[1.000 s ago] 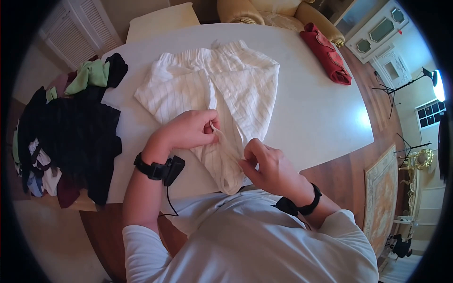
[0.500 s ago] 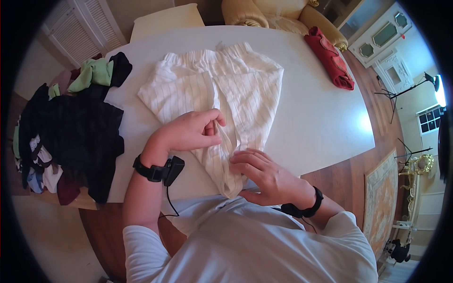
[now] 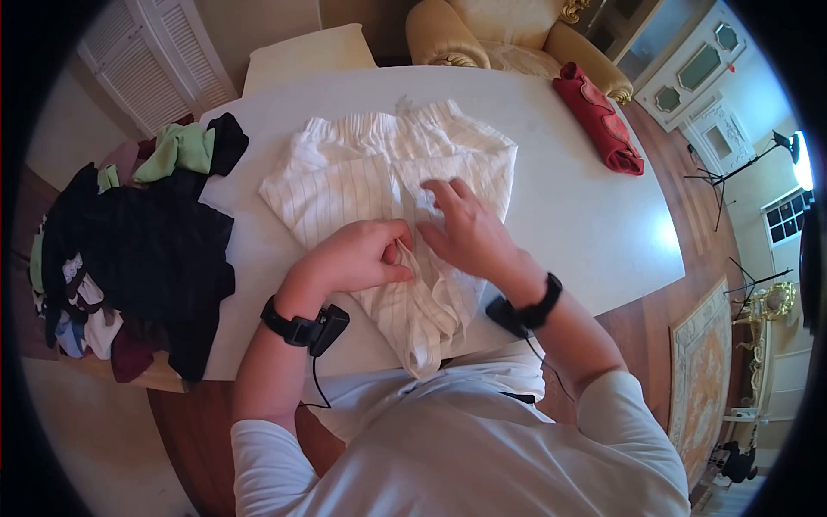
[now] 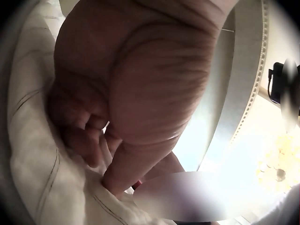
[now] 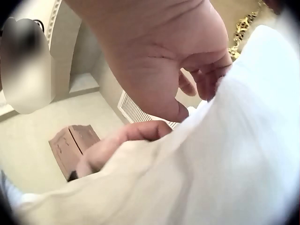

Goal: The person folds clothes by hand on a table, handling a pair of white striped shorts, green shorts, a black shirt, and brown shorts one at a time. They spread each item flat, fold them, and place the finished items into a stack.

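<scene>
White striped trousers point(image 3: 362, 172) lie spread on the white table point(image 3: 586, 215), one leg hanging over the near edge. My left hand point(image 3: 366, 254) pinches a fold of the trouser fabric point(image 4: 51, 187) between thumb and curled fingers near the middle of the garment. My right hand point(image 3: 461, 220) lies flat on the cloth just right of the left hand, fingers straight and pointing away from me. In the right wrist view the palm point(image 5: 154, 61) hovers over white fabric point(image 5: 234, 164).
A heap of dark and coloured clothes point(image 3: 129, 233) sits at the table's left edge. A folded red garment point(image 3: 600, 116) lies at the far right. A cream armchair point(image 3: 508, 34) stands behind the table. Wooden floor and a rug point(image 3: 698, 362) are to the right.
My right hand let go of the leg's edge near me, flattened, and slid forward up the trousers. My left hand kept its pinch and barely moved.
</scene>
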Available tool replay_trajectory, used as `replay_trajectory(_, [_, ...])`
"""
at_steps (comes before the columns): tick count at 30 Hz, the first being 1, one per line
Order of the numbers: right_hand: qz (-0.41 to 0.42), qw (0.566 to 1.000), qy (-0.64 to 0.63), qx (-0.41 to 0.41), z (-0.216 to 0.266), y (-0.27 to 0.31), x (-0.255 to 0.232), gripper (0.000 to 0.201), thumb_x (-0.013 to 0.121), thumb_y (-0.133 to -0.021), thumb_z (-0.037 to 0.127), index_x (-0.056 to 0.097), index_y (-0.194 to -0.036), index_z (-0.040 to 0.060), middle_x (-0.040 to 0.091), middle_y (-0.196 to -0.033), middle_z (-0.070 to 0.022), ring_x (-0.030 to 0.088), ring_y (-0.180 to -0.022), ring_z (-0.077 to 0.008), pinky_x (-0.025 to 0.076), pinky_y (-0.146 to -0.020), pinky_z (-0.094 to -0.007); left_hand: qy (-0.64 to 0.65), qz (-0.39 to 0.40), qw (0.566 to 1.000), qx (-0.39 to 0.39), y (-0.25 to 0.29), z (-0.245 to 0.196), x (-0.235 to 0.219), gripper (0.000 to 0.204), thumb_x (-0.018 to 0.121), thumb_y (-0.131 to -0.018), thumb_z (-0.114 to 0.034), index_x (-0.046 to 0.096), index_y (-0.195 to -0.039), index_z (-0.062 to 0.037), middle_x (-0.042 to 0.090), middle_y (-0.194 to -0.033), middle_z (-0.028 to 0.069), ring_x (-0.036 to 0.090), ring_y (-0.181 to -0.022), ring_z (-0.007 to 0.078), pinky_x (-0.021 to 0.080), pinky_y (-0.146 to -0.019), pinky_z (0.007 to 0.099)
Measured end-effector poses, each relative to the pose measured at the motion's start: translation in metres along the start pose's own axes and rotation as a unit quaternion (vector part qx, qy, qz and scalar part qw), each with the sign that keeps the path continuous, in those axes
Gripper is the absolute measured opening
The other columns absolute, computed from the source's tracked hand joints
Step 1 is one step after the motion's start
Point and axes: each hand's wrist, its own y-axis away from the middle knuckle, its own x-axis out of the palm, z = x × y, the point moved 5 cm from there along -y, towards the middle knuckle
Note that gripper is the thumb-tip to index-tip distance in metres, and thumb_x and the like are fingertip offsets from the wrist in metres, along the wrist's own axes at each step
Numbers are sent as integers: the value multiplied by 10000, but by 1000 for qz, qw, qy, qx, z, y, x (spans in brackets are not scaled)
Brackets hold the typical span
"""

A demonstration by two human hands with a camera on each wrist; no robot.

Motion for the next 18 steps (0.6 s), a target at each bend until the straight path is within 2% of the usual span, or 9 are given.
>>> replay_trajectory(2, [-16, 999, 29, -26, -12, -25, 8, 499, 728, -885, 145, 571, -1347, 39, 640, -1200, -214, 692, -1000, -430, 574, -870, -483, -2, -3, 1000, 0, 1, -1, -2, 416, 870, -832, -172, 657, -1167, -45, 644, -823, 36, 631, -753, 160, 528, -724, 310])
replay_trajectory(4, [-31, 996, 52, -70, -23, -47, 18, 549, 732, -886, 140, 553, -1400, 64, 628, -1283, -223, 692, -1019, -433, 563, -904, -475, 17, -5, 1000, 1, 2, 1, -3, 450, 862, -825, -202, 648, -1188, -43, 664, -822, 65, 664, -771, 207, 540, -739, 342])
replay_trajectory(5, [-4, 998, 59, -35, -28, -53, 19, 466, 739, -878, 144, 622, -1318, 47, 671, -1223, -219, 697, -1018, -428, 559, -913, -458, 27, -6, 1000, 2, 3, 1, -4, 468, 858, -821, -216, 644, -1199, -42, 673, -821, 80, 680, -780, 231, 546, -746, 357])
replay_trajectory(8, [108, 993, 33, -23, -34, -74, 14, 330, 730, -869, 135, 683, -1165, -3, 726, -1065, -209, 708, -955, -418, 568, -871, -433, 58, -15, 998, 0, 5, -2, -7, 509, 856, -844, -150, 604, -1279, -74, 601, -801, 13, 594, -740, 135, 513, -712, 292])
replay_trajectory(11, [69, 997, -18, 20, -31, -86, -3, 227, 719, -881, 131, 701, -1044, -27, 746, -909, -163, 727, -866, -334, 573, -809, -392, 99, -22, 994, 45, 5, -3, -7, 627, 836, -863, -136, 551, -1421, -117, 606, -821, 4, 586, -746, 121, 511, -713, 284])
replay_trajectory(14, [61, 978, -152, 127, -42, -98, -1, 232, 710, -911, 137, 689, -1066, -35, 748, -888, -128, 724, -841, -237, 575, -790, -360, 127, -13, 991, 48, 8, -19, -8, 652, 819, -880, -135, 566, -1480, -152, 609, -841, -5, 584, -745, 112, 508, -714, 276])
replay_trajectory(15, [62, 969, -186, 151, -47, -98, 7, 261, 711, -941, 149, 684, -1112, -45, 744, -955, -103, 720, -911, -188, 581, -821, -334, 114, 3, 993, 42, 8, -20, -6, 616, 820, -877, -156, 599, -1452, -151, 630, -849, 23, 613, -761, 147, 521, -732, 298])
replay_trajectory(17, [49, 984, -148, 87, -49, -94, 17, 289, 714, -947, 153, 675, -1149, -51, 741, -1041, -116, 721, -965, -197, 584, -840, -326, 88, 32, 995, 29, 7, -20, -3, 549, 822, -871, -198, 667, -1395, -150, 673, -865, 77, 670, -794, 217, 546, -769, 343])
replay_trajectory(18, [44, 989, -128, 54, -50, -91, 21, 304, 715, -950, 155, 671, -1167, -54, 739, -1084, -123, 722, -991, -202, 585, -850, -323, 69, 28, 996, 45, 6, -18, -1, 513, 823, -870, -210, 691, -1360, -139, 678, -877, 85, 673, -803, 226, 547, -773, 348])
